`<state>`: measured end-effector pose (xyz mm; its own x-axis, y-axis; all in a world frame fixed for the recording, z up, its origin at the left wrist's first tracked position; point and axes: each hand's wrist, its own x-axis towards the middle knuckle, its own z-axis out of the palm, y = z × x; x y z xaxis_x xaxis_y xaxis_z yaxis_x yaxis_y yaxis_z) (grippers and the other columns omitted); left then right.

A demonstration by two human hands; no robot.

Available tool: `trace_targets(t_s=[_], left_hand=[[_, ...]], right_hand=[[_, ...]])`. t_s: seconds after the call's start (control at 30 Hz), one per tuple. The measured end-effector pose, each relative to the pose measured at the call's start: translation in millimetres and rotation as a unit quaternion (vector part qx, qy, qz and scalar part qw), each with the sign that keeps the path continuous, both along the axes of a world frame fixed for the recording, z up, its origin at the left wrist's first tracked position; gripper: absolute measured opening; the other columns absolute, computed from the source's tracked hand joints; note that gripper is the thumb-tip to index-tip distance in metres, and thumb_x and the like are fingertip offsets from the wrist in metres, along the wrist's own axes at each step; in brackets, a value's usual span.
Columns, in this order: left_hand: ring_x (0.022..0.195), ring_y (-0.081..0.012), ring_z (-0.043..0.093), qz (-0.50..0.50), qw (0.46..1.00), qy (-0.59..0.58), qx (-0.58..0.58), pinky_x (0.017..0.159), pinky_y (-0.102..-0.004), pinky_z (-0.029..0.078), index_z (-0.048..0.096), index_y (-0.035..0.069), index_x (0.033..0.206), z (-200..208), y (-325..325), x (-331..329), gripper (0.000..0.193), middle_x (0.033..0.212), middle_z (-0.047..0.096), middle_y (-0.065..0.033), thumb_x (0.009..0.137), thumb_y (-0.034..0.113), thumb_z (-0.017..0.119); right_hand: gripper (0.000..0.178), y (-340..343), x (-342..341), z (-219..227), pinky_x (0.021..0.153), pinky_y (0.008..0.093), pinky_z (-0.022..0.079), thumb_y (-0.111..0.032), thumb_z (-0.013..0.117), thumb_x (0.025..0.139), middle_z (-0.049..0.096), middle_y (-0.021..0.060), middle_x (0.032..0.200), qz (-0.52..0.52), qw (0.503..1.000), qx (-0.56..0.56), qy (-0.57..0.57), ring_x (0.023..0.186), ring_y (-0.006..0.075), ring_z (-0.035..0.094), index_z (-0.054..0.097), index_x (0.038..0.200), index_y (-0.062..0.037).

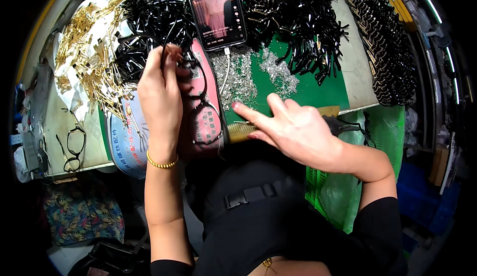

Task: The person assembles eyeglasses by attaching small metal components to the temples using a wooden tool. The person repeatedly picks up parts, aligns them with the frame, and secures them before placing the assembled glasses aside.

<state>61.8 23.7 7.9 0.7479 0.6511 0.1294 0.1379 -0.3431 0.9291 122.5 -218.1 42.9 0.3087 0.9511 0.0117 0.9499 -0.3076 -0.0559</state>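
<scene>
Head view, only one available.

Left hand (161,95), left of centre: fingers clamped on a dark eyeglass frame (202,99), pinched near its upper end. Exact grip point hidden by the fingers. Frame hangs on the right side of that hand, rims running down over the pink printed pad (198,52), near frame centre.

Right hand (303,134), right of centre: index stretched toward picture left, thumb below and apart from it, other fingers loosely curled. No part visible between the fingertips. Index tip sits at the lower edge of the larger heap of small silver parts (241,77); can't tell if touching a part or the surface. Eyeglass frame is left of that fingertip, apart from it.

Step in hand, my read: selecting one small part from the heap with the frame held ready. Next move calls for a fine index-thumb pinch on a single piece, left hand steady. Likely snag: parts look tiny and tangled together, easy to lift several.

Around: phone (216,15) top centre, black temple arms (308,20) upper right of it, gold parts (82,52) upper left, green mat (318,92) on the counter (360,80).
</scene>
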Motion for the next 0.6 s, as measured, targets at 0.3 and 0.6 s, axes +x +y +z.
trace_targets(t_s=[0.3, 0.6], left_hand=[[0.056, -0.0001, 0.027, 0.128, 0.978, -0.153, -0.058, 0.046, -0.0172, 0.024, 0.055, 0.001, 0.129, 3, -15, -43, 0.034, 0.083, 0.048, 0.0047, 0.110, 0.027, 0.045], [0.087, -0.0134, 0.057, 0.100, 0.969, -0.223, -0.041, 0.092, -0.0381, 0.051, 0.059, -0.005, 0.121, -7, -19, -92, 0.023, 0.100, 0.064, -0.0100, 0.106, 0.010, 0.053]], right_hand=[[0.048, -13, 13, 14, 0.055, 0.0391, 0.052, -0.008, 0.067, 0.088, 0.053, 0.0091, 0.094, -0.055, 0.993, -0.022, 0.097, 0.075, 0.0260, 0.064, 0.057, 0.134, -0.0186], [0.051, -7, 16, 17, 0.051, 0.0374, 0.050, -0.009, 0.066, 0.089, 0.052, 0.0084, 0.092, -0.059, 0.991, -0.049, 0.110, 0.072, 0.0245, 0.062, 0.058, 0.137, -0.0246]])
